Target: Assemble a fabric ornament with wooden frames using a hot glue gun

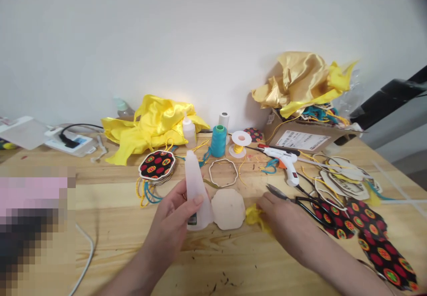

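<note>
My left hand (173,218) is wrapped round a translucent white glue bottle (196,189) that stands upright on the wooden table (133,251), nozzle up. My right hand (283,220) lies palm down on the table, its fingertips closed on a small scrap of yellow fabric (254,215). Between the hands lies a plain wooden scalloped disc (228,208). Just behind it is a thin wooden ring frame (223,172). Black-handled scissors (300,200) lie right beside my right hand.
A stack of discs covered in black patterned fabric (156,165) lies at left centre. Yellow satin (153,127), a teal thread spool (219,141), a white glue gun (283,159), a cardboard box (303,138) with gold fabric, and patterned fabric pieces (373,238) crowd the back and right.
</note>
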A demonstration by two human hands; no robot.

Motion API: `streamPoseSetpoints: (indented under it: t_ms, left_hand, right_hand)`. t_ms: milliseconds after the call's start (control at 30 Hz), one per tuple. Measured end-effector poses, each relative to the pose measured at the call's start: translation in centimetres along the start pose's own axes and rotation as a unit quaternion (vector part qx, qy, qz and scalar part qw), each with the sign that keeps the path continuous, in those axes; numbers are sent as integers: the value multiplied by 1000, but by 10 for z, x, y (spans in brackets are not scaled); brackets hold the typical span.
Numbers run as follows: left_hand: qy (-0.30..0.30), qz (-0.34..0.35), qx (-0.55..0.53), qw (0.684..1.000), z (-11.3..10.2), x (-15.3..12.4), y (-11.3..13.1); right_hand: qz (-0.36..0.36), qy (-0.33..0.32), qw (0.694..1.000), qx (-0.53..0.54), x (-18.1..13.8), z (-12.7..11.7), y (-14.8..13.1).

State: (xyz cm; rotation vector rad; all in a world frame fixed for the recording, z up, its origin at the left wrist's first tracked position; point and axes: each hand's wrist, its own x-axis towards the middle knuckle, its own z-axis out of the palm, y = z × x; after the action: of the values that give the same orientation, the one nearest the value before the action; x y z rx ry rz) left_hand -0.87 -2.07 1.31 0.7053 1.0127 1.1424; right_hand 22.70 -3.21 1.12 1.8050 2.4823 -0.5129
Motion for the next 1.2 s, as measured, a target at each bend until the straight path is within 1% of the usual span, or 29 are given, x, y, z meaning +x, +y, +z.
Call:
streamPoseSetpoints:
  t_ms: [67,133,167,233,300,333,367,400,467,500,533,600,667,733,767,800,833,867,900,933,967,1000,1067,1100,1133,1200]
  left_hand:
    - [-10,-6,-1,1000,1,0,0]
    - [-24,-8,1,1000,2,0,-1]
    - [-32,-7,3,999,3,0,-1]
    - [-43,0,5,999,3,0,-2]
    - [-51,5,7,999,1,1,-4]
    - [-57,6,9,998,0,1,-4]
    - [-66,5,12,998,-1,1,-5]
    - [-78,-1,17,997,-2,1,-6]
    - [-116,-24,31,992,-2,0,-8]
    - [-140,-36,40,989,-2,0,-8]
    - [-167,-48,50,984,-1,-1,-9]
    - [-223,-62,67,971,1,-3,-10]
    - [-275,-69,70,957,1,-5,-10]
    - [-311,-82,58,945,-1,-5,-10]
    - [-313,-85,55,944,-2,-4,-10]
    - [-296,-81,61,950,-4,-3,-9]
    - [-259,-71,81,960,-6,-2,-9]
    - [-205,-39,117,971,-7,0,-9]
    - [-144,-10,167,975,-8,2,-9]
    - [-82,28,227,970,-8,4,-10]
    - [-39,70,295,952,-7,5,-11]
    - [-20,112,368,923,-7,7,-12]
    - [-30,175,490,853,-5,7,-16]
    - [-42,192,535,822,-5,7,-17]
    - [-51,199,568,797,-5,6,-19]
    - [-60,193,611,765,-5,4,-23]
  right_hand:
    - [29,47,998,-19,12,-5,3]
    - [59,102,993,-26,28,-16,7]
    - [69,119,990,-35,36,-22,9]
    - [81,129,987,-59,48,-31,12]
    - [84,129,985,-78,53,-35,11]
    - [73,147,983,-86,53,-34,9]
    - [50,180,978,-96,51,-33,6]
    - [7,227,968,-107,48,-31,1]
    - [-120,320,931,-126,40,-26,-11]
    - [-193,347,908,-133,36,-23,-18]
    - [-251,345,894,-139,32,-21,-25]
    - [-351,315,868,-156,26,-18,-36]
    - [-414,294,846,-162,22,-16,-41]
    - [-437,301,833,-155,19,-14,-39]
    - [-433,311,833,-149,19,-14,-35]
    - [-423,325,834,-141,18,-14,-29]
    - [-404,345,837,-128,18,-14,-24]
    - [-376,368,844,-106,18,-15,-18]
    - [-339,395,851,-68,18,-16,-13]
    - [-293,423,857,-19,19,-18,-9]
    - [-243,440,864,34,19,-20,-7]
    - [-194,451,867,87,20,-22,-7]
    - [-118,441,866,201,23,-26,-12]
    - [-93,427,861,260,25,-27,-15]
    - [-75,409,853,315,27,-27,-18]
    - [-50,369,835,404,31,-24,-24]
